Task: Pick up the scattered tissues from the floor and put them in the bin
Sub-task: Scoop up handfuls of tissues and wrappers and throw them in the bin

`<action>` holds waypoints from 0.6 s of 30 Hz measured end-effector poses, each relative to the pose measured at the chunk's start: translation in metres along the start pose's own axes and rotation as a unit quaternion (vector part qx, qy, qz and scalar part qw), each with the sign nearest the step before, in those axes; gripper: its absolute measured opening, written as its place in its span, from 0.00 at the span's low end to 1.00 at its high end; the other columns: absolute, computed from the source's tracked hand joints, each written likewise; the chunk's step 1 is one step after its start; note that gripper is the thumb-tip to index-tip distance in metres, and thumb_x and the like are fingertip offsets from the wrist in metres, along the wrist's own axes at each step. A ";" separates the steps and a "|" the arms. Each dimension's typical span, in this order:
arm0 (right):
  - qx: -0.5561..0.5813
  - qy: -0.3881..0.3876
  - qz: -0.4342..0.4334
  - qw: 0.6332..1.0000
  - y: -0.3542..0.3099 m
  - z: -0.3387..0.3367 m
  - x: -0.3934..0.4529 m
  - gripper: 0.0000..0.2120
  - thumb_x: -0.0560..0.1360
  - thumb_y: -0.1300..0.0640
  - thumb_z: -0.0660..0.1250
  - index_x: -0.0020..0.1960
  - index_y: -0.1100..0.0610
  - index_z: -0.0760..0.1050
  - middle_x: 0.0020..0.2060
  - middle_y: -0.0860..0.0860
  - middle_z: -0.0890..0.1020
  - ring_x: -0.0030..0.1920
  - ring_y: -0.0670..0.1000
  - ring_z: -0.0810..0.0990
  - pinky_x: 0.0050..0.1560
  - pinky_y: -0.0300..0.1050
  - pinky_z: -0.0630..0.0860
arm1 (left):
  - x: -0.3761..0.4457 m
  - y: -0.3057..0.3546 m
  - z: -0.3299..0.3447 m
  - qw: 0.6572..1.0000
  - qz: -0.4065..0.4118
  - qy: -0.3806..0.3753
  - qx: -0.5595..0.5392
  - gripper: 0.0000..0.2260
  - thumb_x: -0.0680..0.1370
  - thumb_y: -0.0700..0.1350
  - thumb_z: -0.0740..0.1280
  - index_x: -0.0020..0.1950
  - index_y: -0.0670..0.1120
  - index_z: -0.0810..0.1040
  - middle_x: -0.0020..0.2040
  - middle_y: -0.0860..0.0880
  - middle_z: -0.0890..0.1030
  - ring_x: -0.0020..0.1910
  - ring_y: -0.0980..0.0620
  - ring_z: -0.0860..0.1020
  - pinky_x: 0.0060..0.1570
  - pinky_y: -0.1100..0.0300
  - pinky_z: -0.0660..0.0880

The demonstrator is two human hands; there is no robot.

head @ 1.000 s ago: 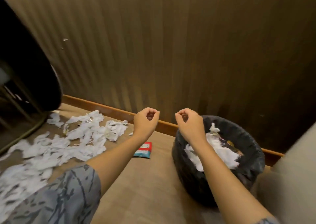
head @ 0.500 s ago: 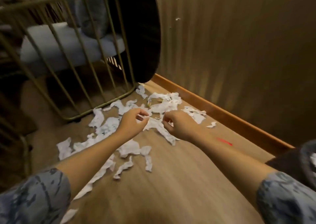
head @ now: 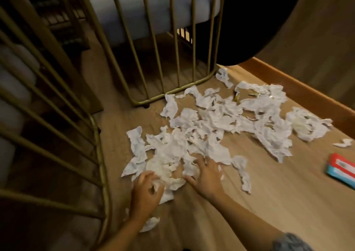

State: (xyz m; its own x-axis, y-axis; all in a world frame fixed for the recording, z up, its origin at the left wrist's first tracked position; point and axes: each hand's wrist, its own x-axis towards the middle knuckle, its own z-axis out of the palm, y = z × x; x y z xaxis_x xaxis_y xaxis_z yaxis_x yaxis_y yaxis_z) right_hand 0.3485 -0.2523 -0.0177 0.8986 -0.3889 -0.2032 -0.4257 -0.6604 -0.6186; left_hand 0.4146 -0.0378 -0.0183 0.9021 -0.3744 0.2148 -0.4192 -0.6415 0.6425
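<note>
The crumpled white paper tissues (head: 221,124) lie scattered on the light wooden floor (head: 278,202), spread from the lower centre of the frame up to the right-centre. The pile is thickest near the middle. A separate clump (head: 307,125) lies at the right, a small scrap (head: 344,142) sits just beyond it, and a few loose pieces (head: 150,224) lie beside my left forearm at the bottom.

My left hand (head: 147,190) is at the near edge of the pile, lower centre, with fingers curled into a wad of tissue and gripping it. My right hand (head: 206,176) is just beside it to the right, with fingers spread wide and laid flat on the tissues, holding nothing yet.

The step in hand, as I judge it, is gathering: I am starting a fresh handful from the near edge of the pile. Most of the tissues are not yet collected, so the task is far from complete.

The next move calls for drawing the right fingers inward to bunch the sheets against the left hand's wad, then lifting both together. The thin paper will likely tear or trail, so I should compact it first. The bin is not visible in this view; I will have to turn to find it.

Outward from the pile: a gold metal-barred chair frame (head: 172,58) stands at the upper centre, a second barred frame (head: 57,126) runs down the left side, a wooden skirting board (head: 297,89) crosses the upper right, and a red-and-blue flat packet (head: 341,169) lies at the right edge.
</note>
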 end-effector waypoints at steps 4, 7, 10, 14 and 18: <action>-0.044 -0.009 0.098 0.994 -0.008 0.042 -0.004 0.53 0.56 0.16 0.56 0.75 0.39 0.52 0.78 0.53 0.38 0.74 0.62 0.27 0.66 0.76 0.38 | -0.055 -0.057 -0.004 0.987 -0.062 -0.041 0.145 0.34 0.59 0.70 0.71 0.57 0.52 0.79 0.63 0.48 0.76 0.62 0.45 0.73 0.66 0.45 0.61; -0.058 -0.019 0.093 0.994 -0.016 0.064 -0.005 0.58 0.53 0.14 0.53 0.77 0.39 0.48 0.76 0.54 0.32 0.70 0.60 0.21 0.66 0.77 0.35 | -0.065 -0.077 0.008 0.979 -0.125 -0.059 0.147 0.44 0.55 0.73 0.69 0.62 0.47 0.74 0.68 0.43 0.71 0.68 0.40 0.67 0.70 0.46 0.50; -0.066 -0.019 0.041 0.997 -0.019 0.085 -0.001 0.55 0.57 0.15 0.54 0.77 0.41 0.50 0.77 0.55 0.34 0.71 0.58 0.22 0.69 0.75 0.39 | -0.051 -0.076 0.023 0.988 -0.121 -0.030 0.086 0.39 0.67 0.72 0.62 0.64 0.42 0.69 0.69 0.38 0.68 0.69 0.39 0.63 0.68 0.46 0.55; -0.087 -0.011 -0.049 0.995 -0.026 0.096 0.004 0.55 0.60 0.16 0.55 0.77 0.47 0.53 0.77 0.51 0.35 0.74 0.55 0.26 0.73 0.62 0.35 | -0.019 -0.078 0.042 0.993 -0.110 -0.004 0.039 0.33 0.69 0.59 0.67 0.66 0.40 0.64 0.71 0.33 0.64 0.72 0.40 0.58 0.71 0.45 0.53; -0.018 0.018 -0.090 0.996 -0.016 0.104 0.009 0.33 0.75 0.34 0.63 0.72 0.53 0.66 0.78 0.53 0.55 0.78 0.53 0.46 0.77 0.56 0.48 | 0.012 -0.082 0.051 0.992 -0.118 -0.008 -0.037 0.32 0.67 0.38 0.76 0.67 0.44 0.65 0.72 0.38 0.63 0.70 0.41 0.63 0.64 0.42 0.70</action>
State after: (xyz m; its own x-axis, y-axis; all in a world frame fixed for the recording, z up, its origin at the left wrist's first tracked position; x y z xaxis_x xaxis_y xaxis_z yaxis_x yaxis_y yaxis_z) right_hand 0.3741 -0.1788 -0.0886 0.9565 -0.2847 -0.0637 -0.2624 -0.7440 -0.6145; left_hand 0.4545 -0.0236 -0.1060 0.9722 -0.2308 0.0403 -0.1871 -0.6612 0.7265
